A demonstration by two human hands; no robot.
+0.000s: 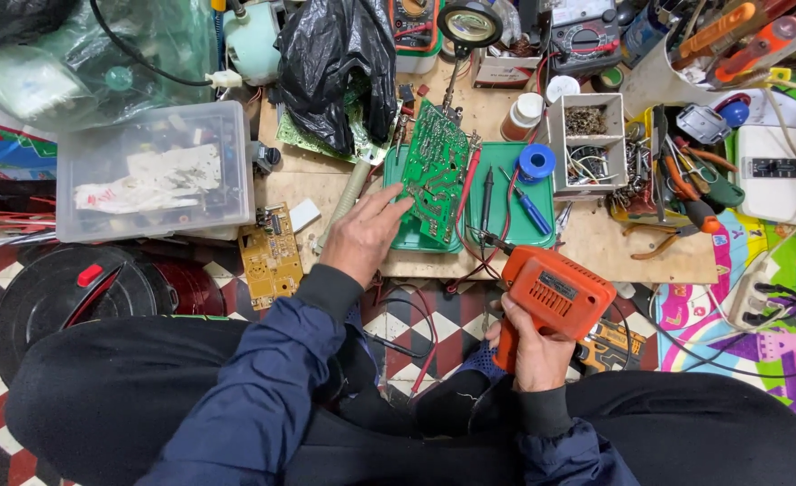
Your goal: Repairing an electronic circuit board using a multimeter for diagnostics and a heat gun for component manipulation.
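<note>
Resting left hand [362,236] with spread grip on green circuit board [436,171]; clamping right hand [535,346] grip around orange soldering gun [553,292].

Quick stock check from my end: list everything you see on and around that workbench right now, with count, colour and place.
Green printed circuit board: one, green, tilted on the green plastic tray, bench centre.
Orange pistol-shaped soldering gun: one, orange, below the tray.
Yellow circuit board: one, yellow, bench's left edge.
Clear plastic storage box: one, clear, left.
Black plastic bag: one, black, top centre.
Blue solder spool: one, blue, on the tray's top right.
White compartment box: one, white, right of the tray.
Magnifier on a stand: one, black-rimmed, top centre.
White power strip: one, white, far right.
Left hand: fingers touch the green board.
Right hand: grip closed on the soldering gun's handle.
</note>
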